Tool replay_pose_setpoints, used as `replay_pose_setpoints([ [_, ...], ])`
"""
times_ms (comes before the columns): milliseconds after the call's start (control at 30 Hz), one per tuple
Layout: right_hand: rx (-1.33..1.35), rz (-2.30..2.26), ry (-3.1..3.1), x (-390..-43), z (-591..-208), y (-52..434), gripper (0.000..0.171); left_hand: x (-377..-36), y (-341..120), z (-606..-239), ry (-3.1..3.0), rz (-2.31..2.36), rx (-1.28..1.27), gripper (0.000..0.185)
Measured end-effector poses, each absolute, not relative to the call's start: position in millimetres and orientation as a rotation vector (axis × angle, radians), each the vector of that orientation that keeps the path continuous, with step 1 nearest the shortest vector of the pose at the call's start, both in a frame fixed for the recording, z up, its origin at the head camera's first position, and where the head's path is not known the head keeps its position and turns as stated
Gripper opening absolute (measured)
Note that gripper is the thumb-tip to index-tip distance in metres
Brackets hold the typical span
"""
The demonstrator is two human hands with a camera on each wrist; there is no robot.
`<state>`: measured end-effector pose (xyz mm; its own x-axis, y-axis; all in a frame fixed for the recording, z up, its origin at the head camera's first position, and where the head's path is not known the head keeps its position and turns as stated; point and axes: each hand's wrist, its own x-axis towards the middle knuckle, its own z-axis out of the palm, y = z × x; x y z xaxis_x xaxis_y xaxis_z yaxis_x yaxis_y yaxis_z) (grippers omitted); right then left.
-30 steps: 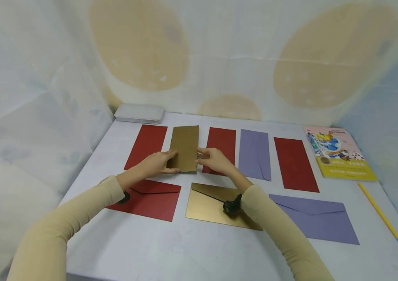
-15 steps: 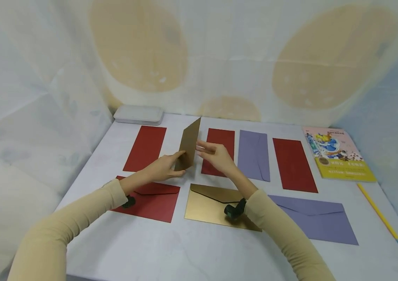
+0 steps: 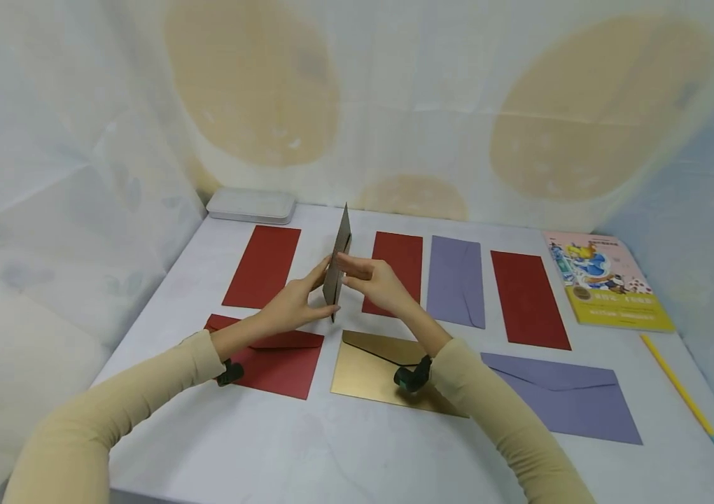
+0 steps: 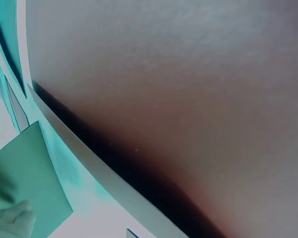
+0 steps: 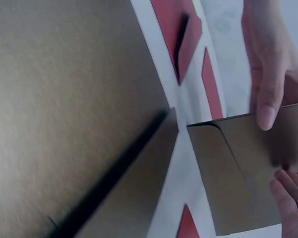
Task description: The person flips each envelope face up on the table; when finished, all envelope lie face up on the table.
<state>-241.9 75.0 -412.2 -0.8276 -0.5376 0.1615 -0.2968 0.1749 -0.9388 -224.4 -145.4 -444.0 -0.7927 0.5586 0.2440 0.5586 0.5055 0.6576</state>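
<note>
A slim gold envelope stands on edge above the white table, seen almost edge-on in the head view. My left hand pinches its near lower part from the left, and my right hand pinches it from the right. In the right wrist view the held gold envelope shows its flap side, with a left-hand thumb on its top edge and right fingertips at its side. The left wrist view is filled by a dark blurred surface.
The back row holds red envelopes and a purple one. In front lie a red envelope, a gold envelope and a purple envelope. A picture book, a yellow pencil and a white tin lie near the edges.
The gold envelope lay flat in the back row a second ago. Both hands have lifted it and turned it up onto its edge.
</note>
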Motion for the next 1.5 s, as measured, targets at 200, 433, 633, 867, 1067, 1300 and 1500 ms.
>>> replay_pose_setpoints([
  [200,-0.849,-1.462,2.343,-240.7,-424.6,74.5,0.053,-222.0,-158.0,-442.5,2.874,1.222,1.02,0.1],
  [433,-0.911,-1.11,2.444,-236.2,-430.8,77.1,0.053,-217.2,-176.5,-448.3,2.942,1.213,0.828,0.097],
  [633,-1.022,-0.943,2.503,-235.6,-431.8,79.3,0.053,-222.1,-178.1,-454.4,2.999,1.076,0.736,0.096],
  [867,-1.031,-0.916,2.523,-239.5,-434.5,84.7,0.051,-227.9,-176.6,-462.9,2.96,0.876,0.666,0.09],
  [1067,-1.029,-0.898,2.531,-240.5,-436.1,86.0,0.05,-229.8,-174.0,-462.2,2.955,0.829,0.78,0.079],
  [1300,-1.002,-0.857,2.55,-240.8,-434.9,83.2,0.051,-232.7,-164.6,-461.4,2.893,0.775,0.858,0.071],
  [1500,-0.991,-0.826,2.576,-244.7,-435.0,81.8,0.052,-238.4,-163.6,-464.1,2.913,0.77,0.834,0.067],
])
